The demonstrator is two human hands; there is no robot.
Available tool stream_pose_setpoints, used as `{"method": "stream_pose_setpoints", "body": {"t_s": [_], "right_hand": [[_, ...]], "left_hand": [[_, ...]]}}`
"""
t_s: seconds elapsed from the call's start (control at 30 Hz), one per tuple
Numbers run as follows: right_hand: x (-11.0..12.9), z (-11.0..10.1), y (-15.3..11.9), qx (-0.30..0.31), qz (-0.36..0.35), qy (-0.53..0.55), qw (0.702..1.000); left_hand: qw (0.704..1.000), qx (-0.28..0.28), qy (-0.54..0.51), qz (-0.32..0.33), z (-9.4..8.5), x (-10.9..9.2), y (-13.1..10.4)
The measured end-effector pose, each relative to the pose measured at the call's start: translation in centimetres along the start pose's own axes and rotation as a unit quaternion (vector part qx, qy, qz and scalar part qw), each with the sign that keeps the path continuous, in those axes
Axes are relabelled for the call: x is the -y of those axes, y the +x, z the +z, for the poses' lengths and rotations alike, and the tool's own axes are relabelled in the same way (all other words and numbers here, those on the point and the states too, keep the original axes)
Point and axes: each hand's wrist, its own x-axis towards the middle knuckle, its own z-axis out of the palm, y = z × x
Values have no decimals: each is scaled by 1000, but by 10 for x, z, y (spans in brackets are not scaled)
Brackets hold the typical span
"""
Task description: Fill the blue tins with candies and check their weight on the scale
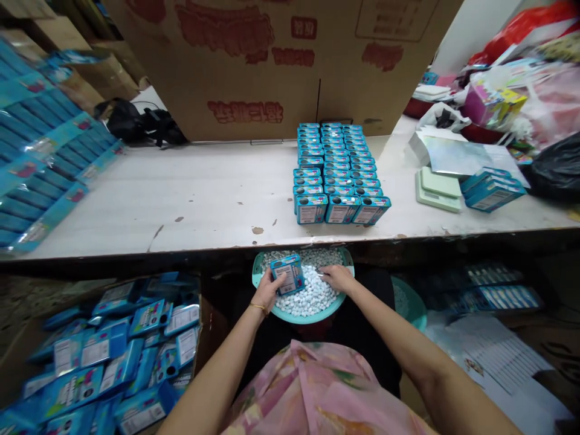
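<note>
My left hand (267, 289) grips a small blue box (290, 275) with printed labels, tilted over a turquoise basin (312, 318). White pellets (308, 296) that look like candies fill the basin, which sits at my lap below the table edge. On the right side of the basin, my right hand (338, 278) reaches into the pellets with its fingers pinched together. What its fingertips hold, if anything, is too small to make out. Beyond the basin, rows of similar blue boxes (342, 208) stand upright on the white table.
A carton of loose blue boxes (109, 344) stands at lower left. Stacked blue display packs (40, 151) rise at far left. A large cardboard box (281, 72) backs the table (217, 205). To the right are a pale green scale (438, 188) and more blue boxes (493, 190).
</note>
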Motion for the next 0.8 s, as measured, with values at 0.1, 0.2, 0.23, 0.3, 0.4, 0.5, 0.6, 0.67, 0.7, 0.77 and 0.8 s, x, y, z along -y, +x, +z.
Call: {"method": "stream_pose_setpoints", "body": {"t_s": [0.1,0.2,0.23,0.3,0.4,0.5,0.6,0.67,0.7,0.77,0.8], "right_hand": [[-14,2,0,1,-21,102,995],[-25,-2,-5,1,-52,199,979],[-26,-5,-7,-2,-59,223,973],[-25,-15,-12,-11,-68,255,964],[-17,-38,-18,-21,-90,268,959],[-4,-65,-24,-20,-117,246,962],[12,-90,-26,-4,-141,192,971],[24,-103,-27,17,-158,131,979],[31,-109,-28,27,-165,93,982],[43,-119,-30,38,-166,11,985],[49,-124,-31,37,-157,-30,986]], "left_hand": [[1000,16,-1,15,4,-5,-6],[999,6,21,47,-8,-13,-12],[997,0,37,63,-14,-15,-13],[991,-7,90,97,-27,-19,-14],[967,0,208,147,-37,-24,-13],[927,14,325,185,-31,-27,-12],[897,12,385,216,-17,-29,-10],[886,14,400,233,-8,-31,-9],[883,18,404,238,-4,-32,-8],[883,24,401,243,0,-34,-8],[884,25,397,244,1,-35,-8]]}}
